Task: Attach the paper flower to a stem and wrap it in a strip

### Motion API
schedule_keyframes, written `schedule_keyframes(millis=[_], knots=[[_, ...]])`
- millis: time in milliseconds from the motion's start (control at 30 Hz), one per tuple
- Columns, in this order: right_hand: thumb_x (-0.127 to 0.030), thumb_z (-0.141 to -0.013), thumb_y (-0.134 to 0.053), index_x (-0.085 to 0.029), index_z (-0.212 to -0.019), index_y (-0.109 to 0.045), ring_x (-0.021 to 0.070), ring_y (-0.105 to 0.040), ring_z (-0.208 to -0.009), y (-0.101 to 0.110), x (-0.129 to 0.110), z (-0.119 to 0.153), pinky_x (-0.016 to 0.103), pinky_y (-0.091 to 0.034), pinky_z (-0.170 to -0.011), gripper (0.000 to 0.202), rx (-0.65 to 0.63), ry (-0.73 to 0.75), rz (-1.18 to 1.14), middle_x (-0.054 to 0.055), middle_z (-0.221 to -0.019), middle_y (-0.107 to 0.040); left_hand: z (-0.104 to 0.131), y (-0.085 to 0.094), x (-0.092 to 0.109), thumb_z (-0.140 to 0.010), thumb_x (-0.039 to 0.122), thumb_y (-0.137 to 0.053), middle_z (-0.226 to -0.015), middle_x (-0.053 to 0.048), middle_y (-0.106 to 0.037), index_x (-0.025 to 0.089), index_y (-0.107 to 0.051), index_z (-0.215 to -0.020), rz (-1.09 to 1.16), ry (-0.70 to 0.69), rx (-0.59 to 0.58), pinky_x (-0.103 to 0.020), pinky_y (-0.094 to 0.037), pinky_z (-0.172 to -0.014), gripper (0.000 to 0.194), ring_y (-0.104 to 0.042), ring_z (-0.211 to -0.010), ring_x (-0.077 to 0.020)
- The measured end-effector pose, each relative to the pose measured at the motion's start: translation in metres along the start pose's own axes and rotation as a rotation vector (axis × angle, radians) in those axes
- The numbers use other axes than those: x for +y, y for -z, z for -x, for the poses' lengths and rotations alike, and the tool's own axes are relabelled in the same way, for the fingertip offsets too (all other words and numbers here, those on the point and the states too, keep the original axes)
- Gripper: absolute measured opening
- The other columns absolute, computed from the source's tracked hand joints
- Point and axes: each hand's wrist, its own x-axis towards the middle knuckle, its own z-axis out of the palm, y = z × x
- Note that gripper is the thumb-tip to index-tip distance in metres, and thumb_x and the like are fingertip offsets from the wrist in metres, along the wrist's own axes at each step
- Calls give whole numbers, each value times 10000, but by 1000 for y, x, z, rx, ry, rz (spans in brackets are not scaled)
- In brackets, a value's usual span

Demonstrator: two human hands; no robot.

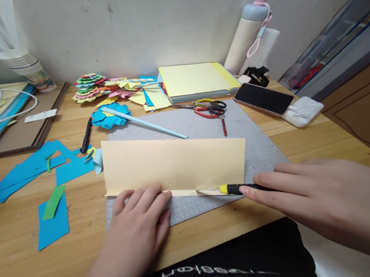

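A pale yellow paper sheet [174, 162] lies across the grey cutting mat [259, 143], with a narrow strip folded along its near edge. My left hand [141, 218] presses on the fold at the left, fingers together and flat; nothing shows in its grip. My right hand [314, 199] holds a craft knife [238, 189] with a yellow collar and black grip. The knife's thin blade lies along the fold, right of the left hand. The right palm is hidden from above.
Scissors [216, 106], a blue paper flower [111, 116] and a light blue stick [156, 126] lie behind the sheet. Blue paper pieces [52, 222] are at the left. A yellow paper stack [198, 80], phone [263, 98] and bottle [246, 32] stand farther back.
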Motion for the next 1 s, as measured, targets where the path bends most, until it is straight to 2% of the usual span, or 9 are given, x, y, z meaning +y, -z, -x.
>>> schedule_keyframes(millis=[233,367,500,567,633,733,833,900,1000], knots=[[-10,-803,-379,-267,-1204,-611,246,-653,-735,-2,5,20,354,-455,-524,530,15,-57,-49,61,-981,-717,0,1,1,-907,260,-476,-1121,-25,-644,260,-575,-1101,3,-4,-22,-418,-285,-904,218,-589,-974,-228],[-74,-864,-410,-341,-1232,-602,238,-679,-805,4,14,32,337,-508,-537,493,-5,-128,-147,41,-1044,-708,-2,6,1,-903,251,-471,-1111,-29,-637,269,-564,-1108,29,1,-43,-420,-288,-903,225,-576,-982,-224],[-159,-899,-471,-356,-1348,-501,239,-667,-997,-2,19,32,330,-583,-756,491,53,-310,-406,18,-1211,-656,-11,19,-1,-882,235,-492,-1052,-20,-629,267,-570,-1059,55,-31,-140,-429,-318,-892,195,-568,-949,-220],[-225,-886,-545,-351,-1324,-525,247,-648,-1060,-13,17,28,369,-567,-868,456,128,-422,-518,14,-1235,-650,-20,24,-3,-882,232,-496,-992,-18,-628,249,-585,-991,35,-60,-204,-432,-345,-878,141,-570,-908,-218],[-308,-871,-589,-330,-1263,-586,256,-634,-1091,-28,13,24,407,-546,-911,393,181,-548,-627,25,-1222,-662,-31,26,-4,-898,233,-477,-946,-28,-628,225,-592,-916,-2,-97,-243,-426,-374,-856,116,-570,-879,-218],[-397,-841,-627,-293,-1213,-633,263,-662,-1010,-45,4,22,411,-571,-835,386,259,-782,-820,56,-1170,-684,-47,24,-8,-930,219,-410,-865,-37,-634,199,-592,-828,-8,-134,-254,-398,-411,-797,210,-570,-831,-215],[-432,-812,-660,-296,-1228,-620,186,-669,-709,-54,-1,28,320,-584,-605,440,394,-988,-1039,53,-1026,-708,-58,25,-13,-907,183,-420,-814,-28,-644,196,-597,-787,136,-71,-264,-347,-433,-726,214,-573,-779,-195],[-433,-794,-683,-305,-1234,-613,139,-602,-578,-56,-3,36,269,-541,-497,464,469,-1075,-1154,29,-903,-697,-61,28,-16,-877,169,-448,-812,-17,-653,202,-602,-788,252,-7,-264,-318,-438,-693,182,-582,-767,-182],[-423,-763,-716,-292,-1242,-608,139,-561,-549,-59,-4,46,255,-502,-455,507,491,-1129,-1241,8,-755,-654,-63,32,-18,-873,196,-467,-814,-9,-658,210,-603,-808,346,78,-239,-304,-440,-666,152,-589,-758,-176]])
